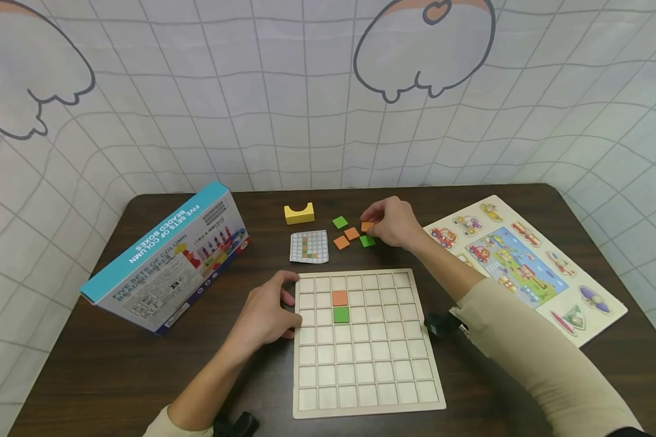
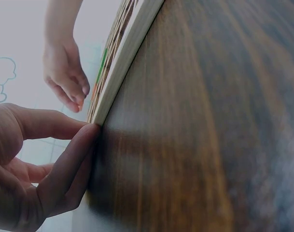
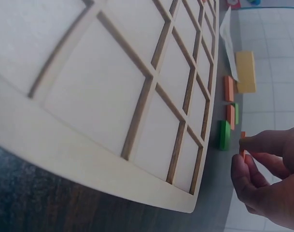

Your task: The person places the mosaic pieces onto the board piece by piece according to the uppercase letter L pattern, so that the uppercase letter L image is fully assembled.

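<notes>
A square wooden grid board (image 1: 369, 353) lies on the dark table, with an orange tile (image 1: 340, 298) in one cell and a green tile (image 1: 341, 314) in the cell just below. My left hand (image 1: 268, 312) touches the board's left edge with its thumb and fingertips; in the left wrist view the fingertips (image 2: 92, 129) meet at that edge. Beyond the board, my right hand (image 1: 396, 221) pinches an orange tile (image 3: 243, 140) between thumb and fingers, above the table. Loose orange tiles (image 1: 352, 233) and green tiles (image 1: 340, 222) lie beside it.
A small pattern card (image 1: 308, 247) lies behind the board, near a yellow block (image 1: 299, 213) with a curved notch. To the left lies a blue-and-white box (image 1: 180, 267). A picture puzzle board (image 1: 525, 267) lies to the right, partly under the right forearm.
</notes>
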A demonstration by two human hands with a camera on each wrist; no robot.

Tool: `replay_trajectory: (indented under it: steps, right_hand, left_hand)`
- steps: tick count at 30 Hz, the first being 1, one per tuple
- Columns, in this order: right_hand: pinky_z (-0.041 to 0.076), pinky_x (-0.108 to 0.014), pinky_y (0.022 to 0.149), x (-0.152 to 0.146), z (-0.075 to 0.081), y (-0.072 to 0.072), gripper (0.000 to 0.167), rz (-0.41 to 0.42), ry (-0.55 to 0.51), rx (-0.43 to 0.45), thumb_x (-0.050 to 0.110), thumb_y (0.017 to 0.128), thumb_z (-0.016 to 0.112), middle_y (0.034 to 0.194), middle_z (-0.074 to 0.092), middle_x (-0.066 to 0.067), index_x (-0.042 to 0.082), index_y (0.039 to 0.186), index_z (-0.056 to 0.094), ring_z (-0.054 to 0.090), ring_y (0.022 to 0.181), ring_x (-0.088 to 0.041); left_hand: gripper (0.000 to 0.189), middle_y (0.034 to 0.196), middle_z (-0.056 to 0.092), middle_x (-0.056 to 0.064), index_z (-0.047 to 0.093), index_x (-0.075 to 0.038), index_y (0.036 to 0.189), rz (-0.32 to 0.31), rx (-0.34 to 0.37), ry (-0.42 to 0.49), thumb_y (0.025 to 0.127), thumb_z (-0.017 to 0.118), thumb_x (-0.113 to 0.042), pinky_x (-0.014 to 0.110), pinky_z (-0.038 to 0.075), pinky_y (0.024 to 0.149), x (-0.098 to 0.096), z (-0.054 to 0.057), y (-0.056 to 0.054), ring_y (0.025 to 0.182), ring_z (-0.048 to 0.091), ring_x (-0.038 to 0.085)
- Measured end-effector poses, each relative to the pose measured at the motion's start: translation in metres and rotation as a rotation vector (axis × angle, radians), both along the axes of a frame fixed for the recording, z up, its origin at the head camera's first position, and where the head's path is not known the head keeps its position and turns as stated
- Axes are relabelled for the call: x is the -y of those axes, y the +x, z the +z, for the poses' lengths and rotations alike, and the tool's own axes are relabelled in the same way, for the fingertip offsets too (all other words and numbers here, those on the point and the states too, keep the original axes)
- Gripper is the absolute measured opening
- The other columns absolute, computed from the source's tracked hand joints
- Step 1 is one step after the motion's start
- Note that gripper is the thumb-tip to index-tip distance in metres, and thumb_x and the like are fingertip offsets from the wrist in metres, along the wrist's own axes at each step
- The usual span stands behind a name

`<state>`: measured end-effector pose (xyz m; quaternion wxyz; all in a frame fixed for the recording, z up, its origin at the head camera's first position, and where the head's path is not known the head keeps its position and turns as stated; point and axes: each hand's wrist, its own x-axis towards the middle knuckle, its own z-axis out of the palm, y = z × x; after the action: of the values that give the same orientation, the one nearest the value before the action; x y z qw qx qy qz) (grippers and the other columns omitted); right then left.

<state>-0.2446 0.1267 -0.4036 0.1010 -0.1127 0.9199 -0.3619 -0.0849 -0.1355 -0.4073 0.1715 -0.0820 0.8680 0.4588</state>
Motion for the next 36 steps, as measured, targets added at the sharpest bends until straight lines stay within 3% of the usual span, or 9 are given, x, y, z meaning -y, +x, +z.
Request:
replay_trajectory:
  steps: [8,14,25,36]
  right_hand:
    - [0.054,-0.036,0.08,0.001,0.007,0.008,0.021,-0.001,0.0,-0.004,0.003,0.087,0.076,0.099,0.072,-0.009,0.007,0.107,0.079,0.062,0.094,-0.024]
    - [0.053,-0.035,0.082,0.001,0.009,0.016,0.021,0.004,0.002,0.004,0.004,0.088,0.077,0.1,0.071,-0.008,0.009,0.108,0.079,0.062,0.095,-0.023]
    - [0.051,-0.035,0.082,0.0,0.012,0.038,0.021,0.036,-0.016,-0.008,0.007,0.087,0.079,0.096,0.071,-0.006,0.011,0.108,0.08,0.062,0.092,-0.022]
    - [0.051,-0.03,0.073,0.002,0.011,0.063,0.023,0.061,-0.057,0.047,0.005,0.085,0.08,0.091,0.07,-0.003,0.012,0.107,0.08,0.062,0.087,-0.02]
  left_hand:
    - [0.073,0.102,0.058,0.015,0.056,-0.014,0.142,-0.008,0.001,-0.014,0.076,0.078,0.009,0.032,0.062,0.05,0.001,0.001,0.0,0.057,0.066,0.021]
    - [0.073,0.102,0.058,0.014,0.057,-0.015,0.142,-0.003,0.002,-0.022,0.076,0.078,0.009,0.032,0.062,0.05,0.002,0.002,0.0,0.056,0.066,0.02]
    - [0.074,0.103,0.059,0.015,0.057,-0.014,0.143,-0.006,-0.003,-0.016,0.076,0.079,0.008,0.032,0.063,0.051,0.003,0.002,-0.001,0.057,0.066,0.02]
    - [0.073,0.103,0.059,0.015,0.057,-0.013,0.143,-0.01,-0.004,-0.009,0.076,0.079,0.008,0.032,0.063,0.05,0.002,0.002,-0.001,0.057,0.066,0.02]
